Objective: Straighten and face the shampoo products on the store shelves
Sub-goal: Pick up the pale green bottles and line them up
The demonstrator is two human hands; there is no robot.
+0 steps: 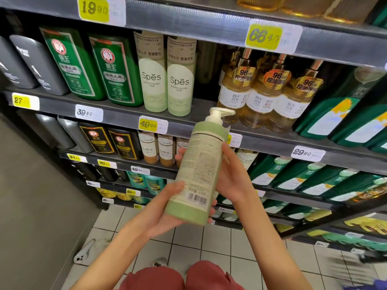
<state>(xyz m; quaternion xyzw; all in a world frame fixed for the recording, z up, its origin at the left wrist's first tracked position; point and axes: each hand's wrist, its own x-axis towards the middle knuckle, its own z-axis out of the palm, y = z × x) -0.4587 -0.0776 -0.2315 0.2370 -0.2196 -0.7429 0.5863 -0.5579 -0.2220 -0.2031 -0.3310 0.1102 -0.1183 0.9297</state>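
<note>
1. Head view, and we're in the shampoo aisle: both hands are up in front of the shelves with one pale green pump bottle [199,170] held between them.
2. The left hand [165,212] cups the base from underneath. Its thumb lies along the near side and its fingertips [211,210] peek out past the bottom edge.
3. The right hand [232,176] grips the middle of the body from the right, thumb pressed on the label and fingers curled round the back.
4. The bottle is tilted, its white pump [219,114] pointing up and away from the hands. The back label faces us, with fine print and a barcode [196,198].
5. Above the hands, two matching Spes bottles [154,76] stand upright side by side on the shelf, fronts out.
6. Just right of that pair, straight above the pump, a darker bottle [206,61] sits further back.
7. Up and right of the right hand there's a cluster of golden bottles [261,95] with "96" stickers.
8. Up and left of the left hand are two dark green bottles [73,63], and a yellow 49.90 price tag [148,124] sits on the shelf edge near the held bottle's shoulder.
9. Behind the hands, one shelf down, smaller Spes bottles [149,151] are partly hidden by the held one.
10. Below the hands we get white floor tiles [219,237] and the person's red shorts [155,277].
</note>
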